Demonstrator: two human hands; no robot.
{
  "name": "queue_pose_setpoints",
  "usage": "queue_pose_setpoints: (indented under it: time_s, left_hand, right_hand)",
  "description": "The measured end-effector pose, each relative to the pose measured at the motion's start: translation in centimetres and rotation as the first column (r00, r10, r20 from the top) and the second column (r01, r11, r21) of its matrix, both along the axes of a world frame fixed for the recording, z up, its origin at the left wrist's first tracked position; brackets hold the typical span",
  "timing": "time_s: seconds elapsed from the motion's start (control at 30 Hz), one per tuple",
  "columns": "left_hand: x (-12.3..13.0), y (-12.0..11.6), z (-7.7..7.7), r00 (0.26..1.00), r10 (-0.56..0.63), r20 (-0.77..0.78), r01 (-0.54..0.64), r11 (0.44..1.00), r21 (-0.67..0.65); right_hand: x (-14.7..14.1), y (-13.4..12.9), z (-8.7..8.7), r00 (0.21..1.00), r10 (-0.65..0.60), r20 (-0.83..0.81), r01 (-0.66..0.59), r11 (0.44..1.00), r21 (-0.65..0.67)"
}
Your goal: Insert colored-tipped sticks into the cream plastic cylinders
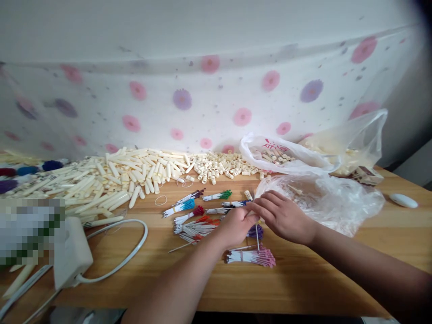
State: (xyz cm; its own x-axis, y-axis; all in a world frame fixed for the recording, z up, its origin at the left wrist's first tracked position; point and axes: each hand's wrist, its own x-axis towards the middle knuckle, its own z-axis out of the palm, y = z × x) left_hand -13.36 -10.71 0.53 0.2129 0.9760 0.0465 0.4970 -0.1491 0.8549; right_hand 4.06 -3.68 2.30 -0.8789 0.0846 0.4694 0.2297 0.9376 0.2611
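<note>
Head — right hand [283,218], red-printed bag [295,149]

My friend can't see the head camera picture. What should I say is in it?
A person's left hand and right hand are close together over a wooden table, among small bundles of thin white sticks with colourful tips. Behind them lie a heap of cream-coloured pieces and plastic bags, before a flowery sheet.

The left hand [236,227] and right hand [286,219] are showing bare, and both uncovered forearms [189,274] are tapering toward narrower wrists [312,234].
</note>
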Motion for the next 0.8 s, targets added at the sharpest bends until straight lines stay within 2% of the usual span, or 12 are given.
queue_pose_setpoints:
  time_s: [0.07, 0.17, 0.27, 0.37, 0.43, 0.6, 0.7, 0.8]
  left_hand:
    - [0.4, -0.2, 0.0, 0.999, -0.027, 0.029, 0.028, 1.000, -0.011]
    - [1.0, -0.3, -0.2, 0.982, 0.057, -0.179, -0.056, 0.998, 0.013]
    - [1.1, -0.2, -0.5, 0.880, 0.198, -0.431, -0.175, 0.980, 0.094]
    - [0.6, 0.0, -0.8, 0.778, 0.280, -0.562, -0.211, 0.960, 0.186]
    - [0.2, 0.2, -0.9, 0.744, 0.300, -0.597, -0.203, 0.953, 0.226]
    - [-0.6, 0.9, -1.0, 0.726, 0.326, -0.606, -0.209, 0.944, 0.257]
    - [-1.2, 1.2, -0.5, 0.713, 0.361, -0.601, -0.234, 0.931, 0.280]
    - [-2.8, 1.3, 0.2, 0.685, 0.442, -0.579, -0.307, 0.896, 0.321]
  right_hand:
    - [-0.5, 0.0, 0.0, 0.999, -0.051, 0.013, 0.049, 0.993, 0.109]
    - [-1.5, 0.4, -0.3, 0.985, -0.152, 0.087, 0.136, 0.978, 0.161]
    - [-2.9, 0.8, 0.0, 0.914, -0.289, 0.286, 0.283, 0.957, 0.064]
    - [-4.4, 1.0, 1.0, 0.798, -0.356, 0.486, 0.436, 0.898, -0.058]
    - [-5.3, 1.0, 1.6, 0.760, -0.366, 0.537, 0.481, 0.873, -0.086]
    - [-6.7, 1.3, 2.1, 0.744, -0.391, 0.542, 0.516, 0.851, -0.096]
    - [-7.7, 1.5, 2.6, 0.759, -0.392, 0.519, 0.513, 0.852, -0.107]
    - [-9.3, 2.2, 4.3, 0.799, -0.360, 0.482, 0.468, 0.876, -0.121]
